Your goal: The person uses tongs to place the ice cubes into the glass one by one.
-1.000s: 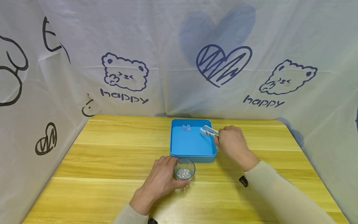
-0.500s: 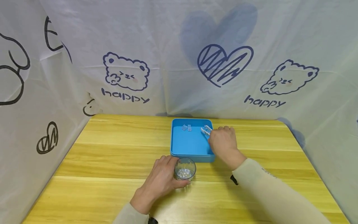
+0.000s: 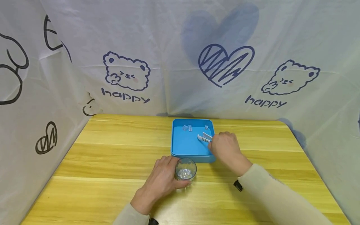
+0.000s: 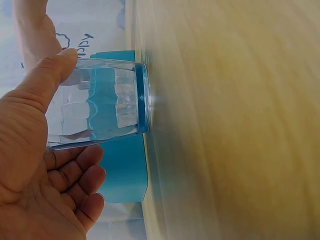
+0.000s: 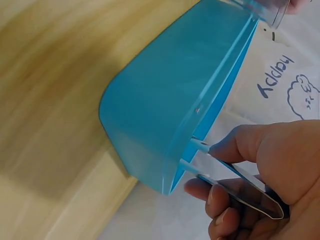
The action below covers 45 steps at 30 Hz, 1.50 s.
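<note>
My left hand [image 3: 161, 176] holds a clear drinking glass [image 3: 186, 168] upright on the table, thumb on the near side and fingers behind. Small clear pieces lie at the bottom of the glass. Just beyond it stands a shallow blue tray [image 3: 194, 158]. My right hand [image 3: 226, 148] pinches white tongs [image 5: 250, 187] between thumb and fingers. Their two tips are apart and over the tray, with nothing seen between them. Several clear cubes [image 3: 190, 128] sit together at the tray's back left. Another clear cube [image 3: 206, 127] lies at its back right.
The wooden table [image 3: 112, 162] carries the tray near its back edge. White cloth [image 3: 174, 56] with blue drawings hangs behind the table, and more cloth hangs at both sides.
My right hand first shifts left, then the tongs draw back toward the front of the tray. The back-right cube now shows plainly. The left hand and glass stay put.
</note>
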Available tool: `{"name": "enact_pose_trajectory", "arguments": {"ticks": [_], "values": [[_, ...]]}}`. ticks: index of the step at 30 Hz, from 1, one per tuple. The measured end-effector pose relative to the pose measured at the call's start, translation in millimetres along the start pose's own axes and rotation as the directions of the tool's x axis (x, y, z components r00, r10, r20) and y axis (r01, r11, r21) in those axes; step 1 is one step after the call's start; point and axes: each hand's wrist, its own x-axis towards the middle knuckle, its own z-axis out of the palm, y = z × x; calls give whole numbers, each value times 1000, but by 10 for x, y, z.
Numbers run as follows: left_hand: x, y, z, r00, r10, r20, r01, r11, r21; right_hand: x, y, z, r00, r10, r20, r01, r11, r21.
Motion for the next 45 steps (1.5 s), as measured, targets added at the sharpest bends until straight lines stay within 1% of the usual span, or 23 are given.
{"name": "enact_pose_trajectory", "arguments": {"ticks": [2,5,10,13,18,25,33,45], "values": [[1,0,1,1000,3,-3,-3,1000,2,-31,14,0,1000,-9,-22,10,1000,20],[1,3,-1,1000,4,-3,-4,1000,-3,-75,44,0,996,-9,-84,14,998,57],[2,2,2,1000,2,-2,-2,1000,-9,-152,91,6,979,-18,-201,40,993,108],[2,0,5,1000,2,-5,-2,1000,-3,-193,104,18,973,-29,-230,58,991,120],[0,7,2,1000,-1,-3,1,1000,-4,-233,100,53,975,-34,-222,62,990,124],[-5,17,-6,1000,-9,0,9,1000,-8,-252,87,112,979,-23,-204,43,995,94],[-4,8,-2,1000,-10,0,10,1000,-10,-268,94,146,982,-11,-190,32,993,110],[3,0,5,1000,-13,4,13,1000,-6,-258,84,199,989,6,-147,11,994,112]]}}
